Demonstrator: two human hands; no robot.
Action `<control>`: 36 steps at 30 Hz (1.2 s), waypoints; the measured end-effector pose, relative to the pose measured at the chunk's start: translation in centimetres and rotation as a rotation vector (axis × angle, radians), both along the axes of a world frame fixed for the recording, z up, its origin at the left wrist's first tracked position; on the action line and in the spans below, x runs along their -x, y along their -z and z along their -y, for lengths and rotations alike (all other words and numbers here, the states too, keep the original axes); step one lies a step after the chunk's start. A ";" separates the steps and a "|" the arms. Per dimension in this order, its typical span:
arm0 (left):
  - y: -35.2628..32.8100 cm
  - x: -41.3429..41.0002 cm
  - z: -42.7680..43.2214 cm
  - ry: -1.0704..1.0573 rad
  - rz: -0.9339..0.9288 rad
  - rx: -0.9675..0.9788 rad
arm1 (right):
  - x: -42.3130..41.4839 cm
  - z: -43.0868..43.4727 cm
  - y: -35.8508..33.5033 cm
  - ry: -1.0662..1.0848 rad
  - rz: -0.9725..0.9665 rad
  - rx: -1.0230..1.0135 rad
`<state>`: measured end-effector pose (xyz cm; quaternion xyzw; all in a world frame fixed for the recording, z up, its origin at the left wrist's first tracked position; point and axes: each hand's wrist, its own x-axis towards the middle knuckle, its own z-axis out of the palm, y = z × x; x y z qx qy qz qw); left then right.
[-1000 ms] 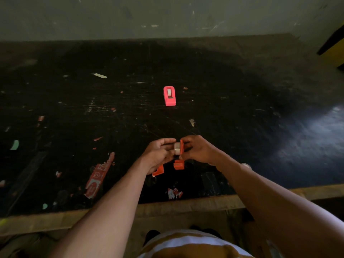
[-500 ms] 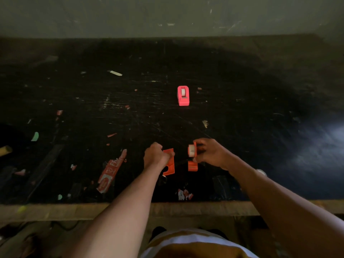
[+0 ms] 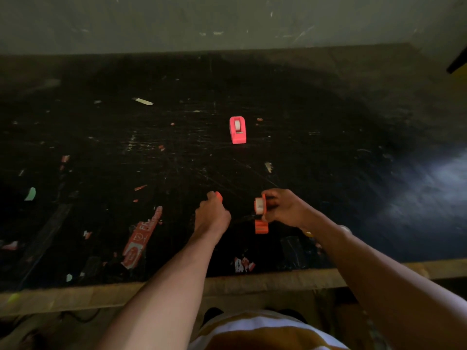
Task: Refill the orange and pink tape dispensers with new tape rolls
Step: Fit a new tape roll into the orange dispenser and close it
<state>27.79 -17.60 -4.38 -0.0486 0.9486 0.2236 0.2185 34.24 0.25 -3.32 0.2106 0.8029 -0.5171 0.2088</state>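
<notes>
Tape roll (image 3: 259,205) pinched with an orange dispenser half (image 3: 261,224) in the right hand (image 3: 285,208), low over the dark table (image 3: 328,147). Left hand (image 3: 212,214) now fisted around another orange piece (image 3: 218,196), carried farther left than half a second ago. Pink dispenser (image 3: 237,129) unmoved, well beyond both.

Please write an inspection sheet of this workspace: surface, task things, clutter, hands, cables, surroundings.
Surface: dark scratched table, worn wooden front edge.
Job's things: pink tape dispenser stands alone farther back, a roll inside; orange dispenser half with tape roll held above the table; another orange piece in the other hand.
Clutter: red torn label, paper scraps, green bit.
Hands: left hand closed on the orange piece; right hand grips the half with the roll.
Cables: nothing seen.
Surroundings: grey wall behind.
</notes>
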 end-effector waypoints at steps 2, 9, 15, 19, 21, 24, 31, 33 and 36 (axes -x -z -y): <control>-0.2 0.2 0.4 -0.096 0.011 -0.068 | -0.1 -0.1 0.1 0.005 0.001 -0.008; 0.1 0.6 1.0 -0.128 0.092 -0.251 | 0.2 0.4 0.0 -0.002 0.013 0.004; 0.4 0.6 0.7 -0.150 0.185 -0.469 | 0.3 0.7 -0.4 -0.028 -0.002 -0.014; 0.1 0.5 0.9 -0.156 0.262 -0.634 | 0.2 0.7 -0.7 -0.038 -0.011 -0.006; -0.1 0.6 1.0 -0.162 0.302 -0.723 | 0.3 0.7 -0.7 -0.039 -0.017 -0.008; -0.3 0.9 1.2 -0.213 0.411 -0.865 | 0.2 0.7 -0.6 -0.028 -0.017 0.020; -1.2 1.5 1.4 -0.237 0.634 -0.984 | 0.1 0.4 -0.6 -0.003 0.000 0.089; -1.4 1.3 1.4 -0.191 0.657 -0.978 | 0.2 0.4 -0.4 0.022 0.017 0.141; -1.6 1.2 1.2 -0.175 0.699 -0.995 | 0.3 0.3 0.1 0.044 0.036 0.177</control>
